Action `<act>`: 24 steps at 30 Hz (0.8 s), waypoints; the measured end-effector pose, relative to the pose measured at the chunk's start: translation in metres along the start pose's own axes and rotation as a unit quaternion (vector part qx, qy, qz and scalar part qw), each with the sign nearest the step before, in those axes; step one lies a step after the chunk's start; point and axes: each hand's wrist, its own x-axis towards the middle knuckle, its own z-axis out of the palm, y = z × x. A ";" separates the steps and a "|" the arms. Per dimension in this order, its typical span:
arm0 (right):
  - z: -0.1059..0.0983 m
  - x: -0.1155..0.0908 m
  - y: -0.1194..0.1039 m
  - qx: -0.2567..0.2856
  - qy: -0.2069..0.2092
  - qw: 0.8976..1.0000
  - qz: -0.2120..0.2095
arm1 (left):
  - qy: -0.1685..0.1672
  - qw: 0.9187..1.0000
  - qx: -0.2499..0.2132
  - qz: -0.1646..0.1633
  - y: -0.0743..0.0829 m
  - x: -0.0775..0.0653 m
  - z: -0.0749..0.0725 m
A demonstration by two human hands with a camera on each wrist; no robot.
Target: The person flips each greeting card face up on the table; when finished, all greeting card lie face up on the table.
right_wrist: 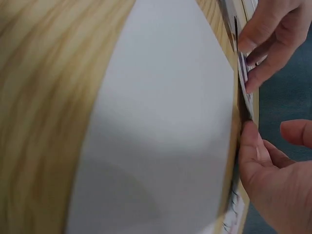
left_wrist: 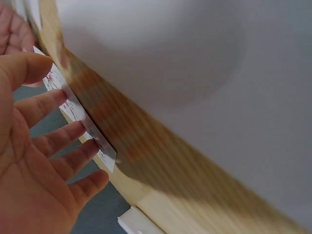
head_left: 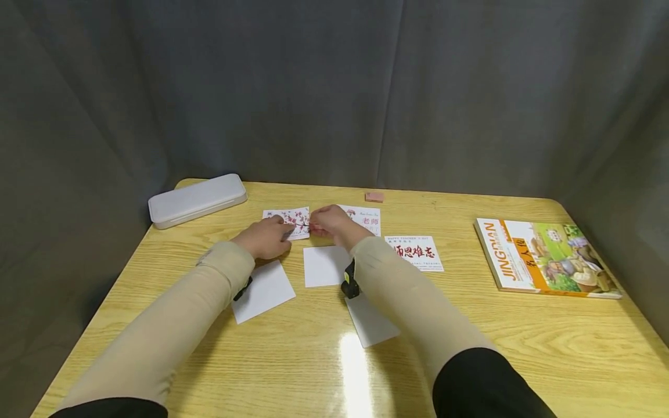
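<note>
A white card with pink blossom branches [head_left: 272, 214] lies toward the back of the table. My left hand [head_left: 266, 238] reaches over it, and in the left wrist view the spread, nearly straight fingers [left_wrist: 75, 130] touch the card. At the card's right end, my right hand [head_left: 334, 223] pinches its edge with curled fingers. The right wrist view has this right hand [right_wrist: 278, 165] at the near end of the tilted card [right_wrist: 246, 97]. Partly behind the right hand is a card with pink characters [head_left: 370, 220].
Blank white cards [head_left: 263, 293] lie below the hands, some partly under the right forearm. A card with red characters [head_left: 418, 252] sits right of it. A white pencil case [head_left: 198, 200] stands back left, a small pink block [head_left: 374, 197] behind, a book [head_left: 549, 258] at right.
</note>
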 end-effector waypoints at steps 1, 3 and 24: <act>-0.002 -0.002 -0.001 -0.005 -0.004 1.000 -0.002 | 0.001 1.000 0.006 0.000 0.000 0.001 0.000; -0.007 -0.006 -0.005 -0.021 -0.015 1.000 -0.008 | 0.004 1.000 0.015 0.002 0.001 0.002 -0.001; -0.102 -0.083 0.009 -0.139 -0.080 0.987 -0.010 | -0.034 0.989 -0.052 0.136 0.063 -0.047 0.008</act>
